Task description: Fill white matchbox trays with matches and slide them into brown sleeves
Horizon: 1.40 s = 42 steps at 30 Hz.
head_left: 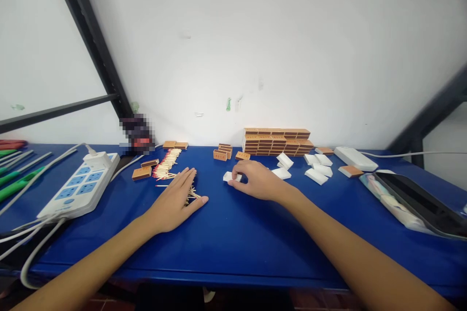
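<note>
My left hand (176,201) lies flat with its fingers stretched out, over loose matches (191,195) that show between thumb and forefinger. Just beyond its fingertips spreads a pile of red-tipped matches (169,163). My right hand (255,180) pinches a small white matchbox tray (228,176) at the middle of the blue table; the fingers partly cover it. More white trays (316,173) lie to the right of that hand, some behind the wrist. Behind it sits a brown matchbox sleeve (242,156), with several upright sleeves (220,155) a little to the left.
A stack of brown matchboxes (277,142) stands against the wall. At left are a power strip (78,187) with cables and some green-handled tools (22,184). On the right lie a white box-shaped device (355,158) and a phone (419,199). The blue table's front edge (226,274) runs below my arms.
</note>
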Each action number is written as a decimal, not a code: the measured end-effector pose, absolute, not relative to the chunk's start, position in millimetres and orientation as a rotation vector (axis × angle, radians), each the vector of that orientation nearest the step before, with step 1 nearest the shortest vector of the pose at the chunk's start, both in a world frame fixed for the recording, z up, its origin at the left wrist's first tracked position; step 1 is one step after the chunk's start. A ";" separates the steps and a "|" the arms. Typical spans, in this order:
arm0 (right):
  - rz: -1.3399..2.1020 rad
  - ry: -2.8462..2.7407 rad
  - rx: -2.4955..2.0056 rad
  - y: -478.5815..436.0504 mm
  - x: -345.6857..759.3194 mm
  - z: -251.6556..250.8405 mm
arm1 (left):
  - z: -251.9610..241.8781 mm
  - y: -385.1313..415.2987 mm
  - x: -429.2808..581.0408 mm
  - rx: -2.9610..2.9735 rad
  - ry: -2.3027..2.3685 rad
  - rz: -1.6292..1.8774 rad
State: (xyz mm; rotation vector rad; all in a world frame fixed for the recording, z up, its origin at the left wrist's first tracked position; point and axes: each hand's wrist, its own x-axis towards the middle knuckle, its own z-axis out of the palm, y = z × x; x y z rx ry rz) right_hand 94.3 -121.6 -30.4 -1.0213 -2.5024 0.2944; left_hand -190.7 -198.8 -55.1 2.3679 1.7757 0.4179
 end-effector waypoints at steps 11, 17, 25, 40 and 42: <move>0.295 -2.575 -1.074 -117.3 104.3 -24.5 | -63.7 -132.3 -156.7 2.430 1.702 0.490; 0.387 -2.609 -1.019 -123.9 102.9 -21.6 | -59.9 -122.9 -151.7 2.445 1.668 0.575; 0.518 -2.641 -0.953 -141.7 92.7 -15.3 | -58.5 -111.1 -141.8 2.507 1.587 0.687; 0.670 -2.244 -1.031 -114.5 61.4 -42.6 | -25.9 -181.3 -164.9 2.706 1.178 0.651; 0.680 -2.274 -1.008 -108.6 50.8 -46.0 | -37.2 -183.6 -158.9 2.647 1.146 0.613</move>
